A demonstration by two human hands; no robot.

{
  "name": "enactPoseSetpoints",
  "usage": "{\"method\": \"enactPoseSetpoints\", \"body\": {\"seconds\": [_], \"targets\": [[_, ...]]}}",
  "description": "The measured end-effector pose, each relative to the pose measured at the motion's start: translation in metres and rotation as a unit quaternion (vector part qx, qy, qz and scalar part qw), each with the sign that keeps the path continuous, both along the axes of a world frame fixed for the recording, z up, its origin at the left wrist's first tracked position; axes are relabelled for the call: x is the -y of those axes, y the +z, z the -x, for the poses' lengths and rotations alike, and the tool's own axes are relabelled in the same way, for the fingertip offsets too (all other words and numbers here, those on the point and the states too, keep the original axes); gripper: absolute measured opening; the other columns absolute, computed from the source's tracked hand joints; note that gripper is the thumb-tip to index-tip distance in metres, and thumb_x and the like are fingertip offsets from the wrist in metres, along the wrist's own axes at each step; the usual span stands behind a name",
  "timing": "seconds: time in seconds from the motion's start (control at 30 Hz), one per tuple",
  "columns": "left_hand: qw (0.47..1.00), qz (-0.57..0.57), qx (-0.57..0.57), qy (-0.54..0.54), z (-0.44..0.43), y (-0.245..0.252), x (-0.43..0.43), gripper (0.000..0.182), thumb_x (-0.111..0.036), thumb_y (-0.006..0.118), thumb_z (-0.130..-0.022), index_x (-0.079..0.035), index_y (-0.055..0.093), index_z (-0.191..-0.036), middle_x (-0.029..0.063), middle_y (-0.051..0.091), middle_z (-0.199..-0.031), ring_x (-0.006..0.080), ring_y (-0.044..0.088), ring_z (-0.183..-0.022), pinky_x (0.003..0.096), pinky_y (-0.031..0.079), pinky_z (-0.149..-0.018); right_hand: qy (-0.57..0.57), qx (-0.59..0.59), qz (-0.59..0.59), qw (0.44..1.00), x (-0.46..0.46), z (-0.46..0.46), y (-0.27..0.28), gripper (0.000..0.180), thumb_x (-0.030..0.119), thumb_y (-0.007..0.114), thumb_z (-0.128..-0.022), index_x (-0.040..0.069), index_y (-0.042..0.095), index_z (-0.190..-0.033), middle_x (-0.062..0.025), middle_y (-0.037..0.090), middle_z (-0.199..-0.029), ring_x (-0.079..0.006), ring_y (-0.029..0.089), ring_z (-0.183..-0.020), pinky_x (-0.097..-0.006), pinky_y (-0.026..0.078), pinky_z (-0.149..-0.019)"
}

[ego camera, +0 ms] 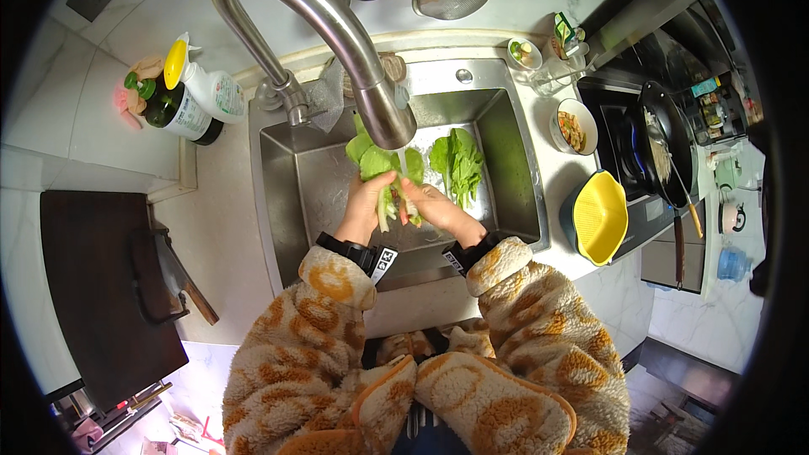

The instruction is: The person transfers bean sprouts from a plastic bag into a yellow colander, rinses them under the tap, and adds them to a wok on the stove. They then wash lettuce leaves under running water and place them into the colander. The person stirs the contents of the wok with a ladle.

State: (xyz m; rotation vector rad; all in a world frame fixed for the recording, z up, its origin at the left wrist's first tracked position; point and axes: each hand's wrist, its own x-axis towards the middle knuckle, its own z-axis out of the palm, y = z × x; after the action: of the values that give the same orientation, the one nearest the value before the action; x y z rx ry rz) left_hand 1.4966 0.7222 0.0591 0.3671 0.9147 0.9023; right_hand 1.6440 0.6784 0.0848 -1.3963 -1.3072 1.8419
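Observation:
Both my hands are over the stainless steel sink (pixel 509 133), holding a bunch of leafy greens (pixel 376 161) between them. My left hand (pixel 363 202) grips it from the left, my right hand (pixel 439 205) from the right. The pale stems point towards me and the leaves away. Water runs from the brushed metal faucet (pixel 373 76) onto the greens near my fingers. A second bunch of leafy greens (pixel 456 161) lies on the sink floor, to the right of my hands. My fingers hide part of the stems.
Right of the sink stand a yellow colander (pixel 600 218) in a dark basin, a bowl of chopped food (pixel 572 127) and a small bowl (pixel 524 54). A wok (pixel 670 145) sits over a blue flame. A cleaver (pixel 183 281) rests at left; spray bottle (pixel 212 91) behind.

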Motion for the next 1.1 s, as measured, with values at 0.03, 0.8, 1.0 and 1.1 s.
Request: {"method": "enactPoseSetpoints", "body": {"seconds": [0.03,0.8,1.0,1.1], "targets": [[0.999,0.043,0.014,-0.005,0.003,-0.002,-0.001,0.032,-0.002,0.064,-0.074,-0.002,0.052,-0.103,0.0081,0.058,-0.092,0.0221,0.058,-0.079,0.0352,0.049,-0.069,-0.002,0.037,-0.008,0.999,-0.001,-0.003,-0.002,0.073,0.059,0.019,-0.090,0.005,0.062,-0.066,-0.0058,0.060,-0.066,-0.0177,0.054,-0.069,-0.0311,0.043,-0.074],[0.997,-0.023,0.056,-0.045,0.006,0.001,0.011,0.030,-0.009,0.058,-0.080,0.000,0.051,-0.108,0.0108,0.056,-0.100,0.0215,0.058,-0.086,0.0335,0.049,-0.078,-0.199,-0.171,0.129,0.956,-0.033,-0.001,-0.011,0.040,0.027,0.060,-0.084,0.001,0.047,-0.111,-0.0086,0.059,-0.091,-0.0130,0.058,-0.070,-0.0236,0.048,-0.058],[0.999,-0.002,0.022,-0.040,0.004,-0.001,0.012,0.044,-0.043,0.047,-0.089,-0.002,0.051,-0.106,0.0092,0.059,-0.091,0.0203,0.060,-0.078,0.0333,0.052,-0.074,-0.275,-0.112,0.003,0.955,-0.038,-0.003,-0.019,0.030,0.027,0.050,-0.090,-0.001,0.052,-0.100,-0.0077,0.060,-0.078,-0.0119,0.055,-0.061,-0.0239,0.045,-0.051],[0.998,0.008,-0.009,-0.058,0.004,-0.003,0.008,0.052,-0.049,0.039,-0.090,-0.001,0.047,-0.111,0.0104,0.055,-0.102,0.0215,0.058,-0.074,0.0347,0.051,-0.067,-0.255,0.020,-0.034,0.966,-0.033,-0.003,-0.008,0.046,0.038,0.052,-0.088,-0.005,0.050,-0.103,-0.0127,0.058,-0.090,-0.0183,0.057,-0.077,-0.0282,0.047,-0.067]]}}
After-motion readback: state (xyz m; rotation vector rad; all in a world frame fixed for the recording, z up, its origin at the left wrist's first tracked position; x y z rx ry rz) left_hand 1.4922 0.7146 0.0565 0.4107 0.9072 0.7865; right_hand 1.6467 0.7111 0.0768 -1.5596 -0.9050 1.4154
